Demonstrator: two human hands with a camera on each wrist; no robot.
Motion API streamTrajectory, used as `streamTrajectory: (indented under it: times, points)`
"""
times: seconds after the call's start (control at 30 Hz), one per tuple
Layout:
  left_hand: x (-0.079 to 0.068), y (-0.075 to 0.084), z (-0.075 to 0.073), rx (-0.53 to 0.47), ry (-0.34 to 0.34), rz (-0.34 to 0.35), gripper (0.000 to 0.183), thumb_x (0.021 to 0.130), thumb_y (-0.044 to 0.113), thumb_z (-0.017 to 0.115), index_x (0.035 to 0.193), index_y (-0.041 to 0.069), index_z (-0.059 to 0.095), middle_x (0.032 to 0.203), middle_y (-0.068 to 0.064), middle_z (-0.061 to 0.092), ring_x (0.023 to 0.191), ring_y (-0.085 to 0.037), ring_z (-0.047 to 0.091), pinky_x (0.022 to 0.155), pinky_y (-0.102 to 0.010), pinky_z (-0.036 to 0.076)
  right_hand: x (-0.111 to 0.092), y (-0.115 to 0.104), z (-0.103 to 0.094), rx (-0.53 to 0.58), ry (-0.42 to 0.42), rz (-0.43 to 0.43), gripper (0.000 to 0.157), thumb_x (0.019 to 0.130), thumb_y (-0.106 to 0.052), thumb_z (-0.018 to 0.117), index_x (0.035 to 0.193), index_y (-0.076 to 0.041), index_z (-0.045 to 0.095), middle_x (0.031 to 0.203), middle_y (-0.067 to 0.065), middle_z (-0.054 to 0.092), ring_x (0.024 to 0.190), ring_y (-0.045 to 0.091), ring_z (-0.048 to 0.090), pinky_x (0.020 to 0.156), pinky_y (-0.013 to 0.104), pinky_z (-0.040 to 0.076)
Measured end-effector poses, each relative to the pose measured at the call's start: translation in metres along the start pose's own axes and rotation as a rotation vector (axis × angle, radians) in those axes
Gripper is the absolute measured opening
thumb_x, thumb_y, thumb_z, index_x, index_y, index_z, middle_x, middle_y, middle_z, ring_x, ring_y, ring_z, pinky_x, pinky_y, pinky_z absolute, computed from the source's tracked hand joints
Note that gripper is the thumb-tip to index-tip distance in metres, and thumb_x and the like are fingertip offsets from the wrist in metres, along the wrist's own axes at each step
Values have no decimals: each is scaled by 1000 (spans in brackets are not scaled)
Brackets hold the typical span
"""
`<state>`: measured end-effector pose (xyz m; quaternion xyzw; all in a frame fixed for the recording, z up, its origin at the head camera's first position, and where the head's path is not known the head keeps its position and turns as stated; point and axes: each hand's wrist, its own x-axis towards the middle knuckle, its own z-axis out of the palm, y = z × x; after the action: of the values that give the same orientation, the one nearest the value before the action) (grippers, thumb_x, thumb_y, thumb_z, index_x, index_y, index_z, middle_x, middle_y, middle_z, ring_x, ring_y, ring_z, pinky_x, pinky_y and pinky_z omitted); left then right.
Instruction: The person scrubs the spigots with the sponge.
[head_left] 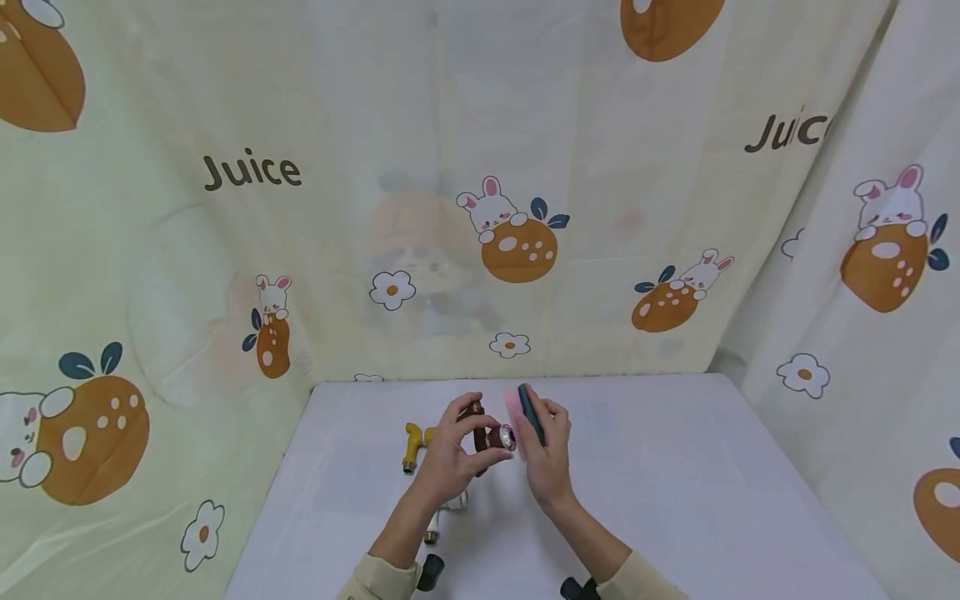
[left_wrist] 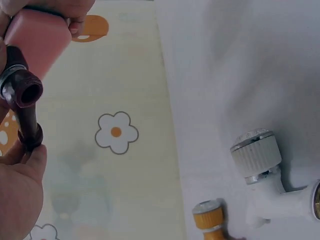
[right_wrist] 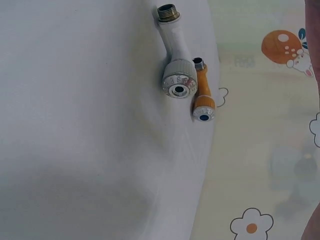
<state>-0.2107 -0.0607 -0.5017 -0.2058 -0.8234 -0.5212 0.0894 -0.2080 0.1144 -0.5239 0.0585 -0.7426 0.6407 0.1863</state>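
Above the table, my left hand grips a dark brown angled valve with a shiny round end turned to the right. In the left wrist view the valve's open pipe end shows. My right hand holds a sponge, pink on one side and dark teal on the other. The pink face is turned toward the valve, close to its round end. In the right wrist view the held things are out of sight; only skin shows at the right edge.
A yellow valve lies on the white table, left of my hands. Nearer to me is a white valve with a ribbed knob and brass thread, partly hidden by my left arm in the head view. A printed curtain hangs behind the table.
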Motion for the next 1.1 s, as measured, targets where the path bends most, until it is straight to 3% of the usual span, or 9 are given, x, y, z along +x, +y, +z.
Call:
streamTrajectory:
  times: [0.2,0.37,0.53,0.83,1.1]
  points:
    - [4,0,-6,-34,17,-9,32,85,38,87,112,27,74,157,-2,48,147,-30,46,117,-61,41,-9,-2,1,13,-18,-120,49,105,-20,56,154,-25,52,141,5,41,125,16,39,97,33,43]
    - [3,-2,-8,-1,-2,29,34,83,40,87,112,26,76,158,-2,47,147,-29,45,117,-60,42,-11,-1,2,-19,-69,-194,51,102,-18,59,153,-21,54,141,5,40,125,17,35,93,29,45]
    - [-1,-1,-8,60,-15,68,33,82,38,87,110,25,77,160,-3,43,144,-29,47,115,-55,46,-9,-1,3,-76,-86,-154,50,101,-23,63,151,-23,57,138,5,42,123,15,30,88,32,46]
    - [-3,5,-3,72,-27,84,33,82,40,87,111,26,78,159,0,44,145,-27,46,114,-49,49,-5,-3,5,-85,-43,-57,47,103,-28,63,149,-23,58,138,7,42,124,15,32,90,36,45]
    - [-4,8,2,90,-51,93,34,82,39,87,112,25,78,161,0,43,148,-28,43,115,-48,48,-2,-3,4,-75,-29,-8,48,104,-22,62,151,-15,56,140,13,38,121,21,34,79,22,49]
